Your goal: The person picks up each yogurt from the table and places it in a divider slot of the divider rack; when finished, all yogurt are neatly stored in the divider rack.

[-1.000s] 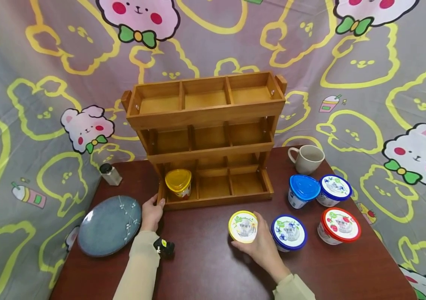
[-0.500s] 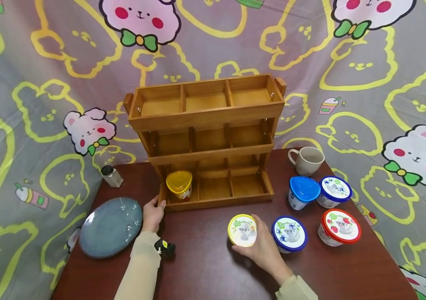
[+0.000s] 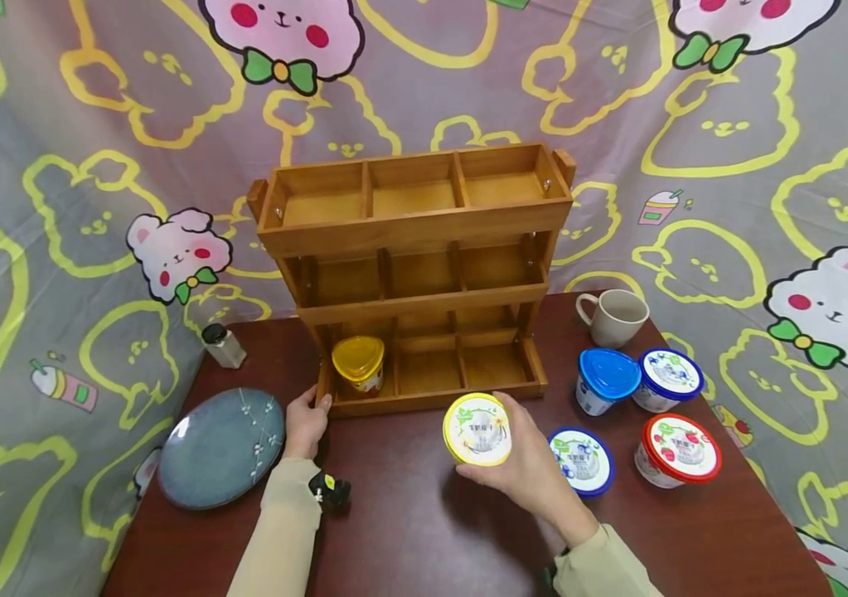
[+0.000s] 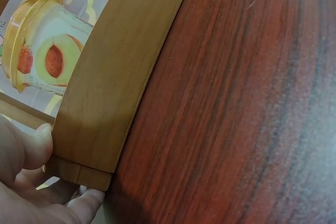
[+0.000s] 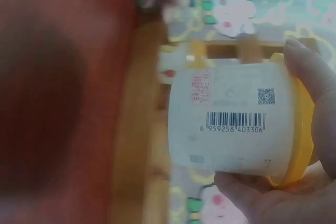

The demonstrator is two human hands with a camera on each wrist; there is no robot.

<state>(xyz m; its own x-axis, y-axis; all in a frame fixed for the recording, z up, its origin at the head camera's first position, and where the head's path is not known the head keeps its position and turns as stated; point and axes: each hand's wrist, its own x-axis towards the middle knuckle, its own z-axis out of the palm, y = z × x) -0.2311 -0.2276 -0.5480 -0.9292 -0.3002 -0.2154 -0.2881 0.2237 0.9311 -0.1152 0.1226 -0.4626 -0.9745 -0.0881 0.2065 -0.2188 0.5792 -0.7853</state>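
My right hand (image 3: 528, 464) holds a white food cup with a yellow lid (image 3: 477, 429) over the table, thumb and fingers around its sides. In the right wrist view the cup (image 5: 233, 140) lies sideways, showing a barcode. The three-tier wooden rack (image 3: 416, 236) stands at the back. My left hand (image 3: 306, 427) grips its bottom left corner; in the left wrist view the thumb (image 4: 39, 145) presses by the front board's end, fingers around the outside. A cup with a rounded-triangular yellow lid (image 3: 359, 361) sits in the rack's bottom left compartment.
Right on the table (image 3: 394, 531) are blue-lidded cups (image 3: 583, 464), (image 3: 606, 377), (image 3: 670, 377), a red-lidded cup (image 3: 683, 452) and a beige mug (image 3: 613, 317). Left stand a blue-grey plate (image 3: 218, 448) and a small black-capped jar (image 3: 224, 347). A patterned cloth (image 3: 424, 75) hangs behind.
My right hand has lifted the yellow-lidded cup off the table and moved it slightly forward and left toward the rack. The left hand has kept its grip on the rack corner.
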